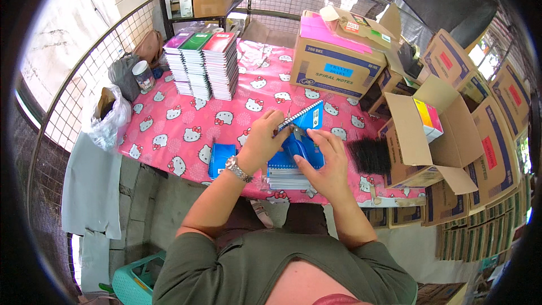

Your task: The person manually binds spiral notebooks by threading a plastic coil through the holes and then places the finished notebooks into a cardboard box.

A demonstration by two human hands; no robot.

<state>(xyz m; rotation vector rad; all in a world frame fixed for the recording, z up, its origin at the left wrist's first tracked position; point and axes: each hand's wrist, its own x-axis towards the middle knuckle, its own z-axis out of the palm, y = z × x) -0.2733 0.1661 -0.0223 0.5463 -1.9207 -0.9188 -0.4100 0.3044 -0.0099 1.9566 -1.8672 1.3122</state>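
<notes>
My left hand point(261, 140), with a metal watch on its wrist, grips a blue spiral notebook point(312, 117) by its bound edge and holds it tilted over a stack of blue notebooks point(285, 179). In my right hand point(330, 166) is a pair of pliers point(295, 146) with blue handles. Their metal jaws are at the notebook's spiral wire, close to my left fingertips. Whether the jaws are closed on the wire is too small to tell. Left of the stack, another blue notebook point(220, 160) lies flat near the table's front edge.
Tall stacks of purple, green and red notebooks point(220, 70) stand at the back left, near a jar point(143, 75) and a plastic bag point(107, 118). A closed carton point(333, 65) sits at the back. On the right are a bristly black bundle point(370, 156) and an open box point(407, 135).
</notes>
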